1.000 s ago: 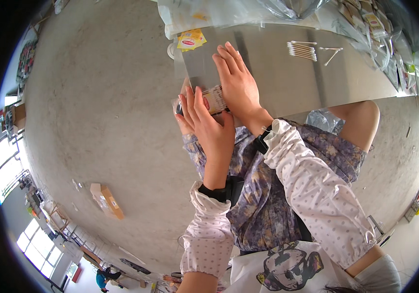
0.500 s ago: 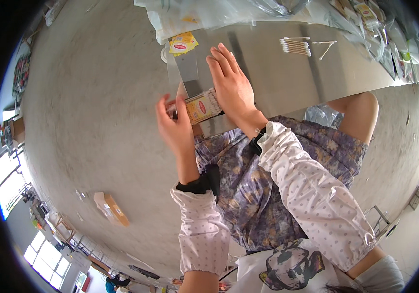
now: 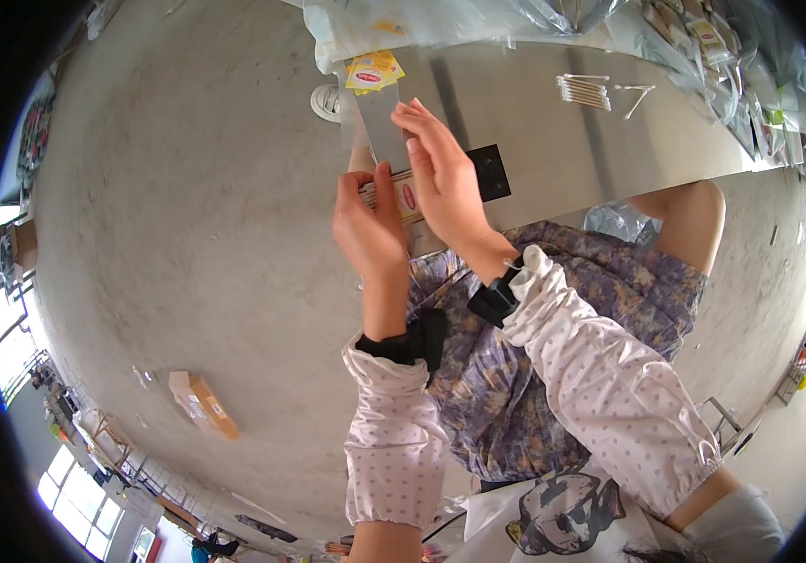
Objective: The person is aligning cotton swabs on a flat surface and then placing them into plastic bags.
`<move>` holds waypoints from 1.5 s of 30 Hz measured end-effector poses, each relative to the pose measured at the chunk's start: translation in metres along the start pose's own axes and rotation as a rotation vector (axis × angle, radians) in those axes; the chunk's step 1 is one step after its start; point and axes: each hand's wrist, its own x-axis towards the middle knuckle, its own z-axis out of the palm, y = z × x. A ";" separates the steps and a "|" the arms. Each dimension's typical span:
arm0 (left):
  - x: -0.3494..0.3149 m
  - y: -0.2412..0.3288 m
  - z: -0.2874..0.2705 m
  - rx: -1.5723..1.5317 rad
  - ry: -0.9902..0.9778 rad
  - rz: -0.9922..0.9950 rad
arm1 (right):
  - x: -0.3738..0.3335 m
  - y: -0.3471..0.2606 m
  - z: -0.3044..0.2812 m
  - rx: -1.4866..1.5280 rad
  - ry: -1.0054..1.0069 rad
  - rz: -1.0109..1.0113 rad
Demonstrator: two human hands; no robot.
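My left hand is closed around one end of a small clear pack of cotton swabs with a yellow and red label. White swab tips show between its fingers. My right hand lies against the pack's other end, fingers stretched out and thumb apart, hiding that end. Just beyond this hand a black square plate rests on the metal table. Yellow label cards lie at the table's far left corner, beside a grey strip.
A row of loose cotton swabs lies on the table, with a few more swabs beside it. Clear plastic bags crowd the far right edge. A cardboard box sits on the floor at left.
Both hands and the pack have shifted slightly right in view. The left fingers have closed around the pack's end. My right hand has turned, covering more of the pack; the black plate now shows.
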 end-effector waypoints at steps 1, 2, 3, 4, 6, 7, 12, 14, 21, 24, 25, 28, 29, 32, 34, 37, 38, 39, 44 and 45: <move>0.001 0.000 -0.005 -0.018 -0.065 -0.043 | 0.001 -0.001 -0.003 0.160 -0.035 0.101; 0.003 -0.002 -0.009 -0.022 -0.060 -0.043 | 0.004 0.000 -0.010 0.159 -0.039 0.095; 0.006 -0.008 -0.019 -0.125 -0.151 0.036 | 0.006 -0.001 -0.017 0.511 0.064 0.255; 0.007 -0.012 -0.030 -0.223 -0.247 0.114 | 0.005 0.000 -0.024 0.862 0.170 0.425; 0.006 -0.013 -0.048 -0.076 -0.294 0.282 | 0.001 0.003 -0.039 0.813 0.132 0.396; 0.007 -0.010 -0.051 0.065 -0.347 0.453 | -0.004 0.004 -0.045 0.800 0.114 0.398; 0.014 -0.009 -0.064 0.229 -0.402 0.539 | -0.020 -0.007 -0.028 0.720 0.061 0.378; 0.018 -0.009 -0.061 0.232 -0.441 0.564 | -0.025 -0.017 -0.010 0.637 0.068 0.383; 0.022 -0.003 -0.051 0.257 -0.433 0.657 | -0.025 -0.024 -0.006 0.543 -0.173 0.257; 0.026 0.004 -0.055 0.320 -0.478 0.651 | -0.018 -0.013 -0.025 0.979 -0.058 0.555; 0.027 0.006 -0.056 0.322 -0.502 0.648 | -0.017 -0.016 -0.031 1.014 -0.002 0.581; 0.032 0.010 -0.052 0.350 -0.549 0.642 | -0.029 -0.014 -0.057 0.995 0.025 0.601; 0.034 0.012 -0.051 0.356 -0.549 0.647 | -0.036 -0.012 -0.065 0.945 -0.011 0.600; 0.038 0.025 -0.048 0.306 -0.577 0.613 | -0.060 -0.012 -0.093 0.809 -0.072 0.628; 0.041 0.031 -0.038 0.206 -0.657 0.428 | -0.072 -0.016 -0.110 0.764 -0.050 0.639; 0.044 0.044 -0.028 0.264 -0.692 0.304 | -0.088 -0.016 -0.129 0.670 -0.085 0.644; 0.045 0.048 -0.027 0.277 -0.693 0.315 | -0.092 -0.017 -0.134 0.683 -0.076 0.638; 0.046 0.051 -0.024 0.381 -0.691 0.333 | -0.095 -0.016 -0.141 0.658 -0.096 0.626; 0.058 0.041 -0.026 0.517 -0.716 0.309 | -0.103 -0.012 -0.175 0.622 -0.094 0.567; 0.061 0.038 -0.034 0.469 -0.747 0.237 | -0.103 -0.011 -0.179 0.625 -0.082 0.564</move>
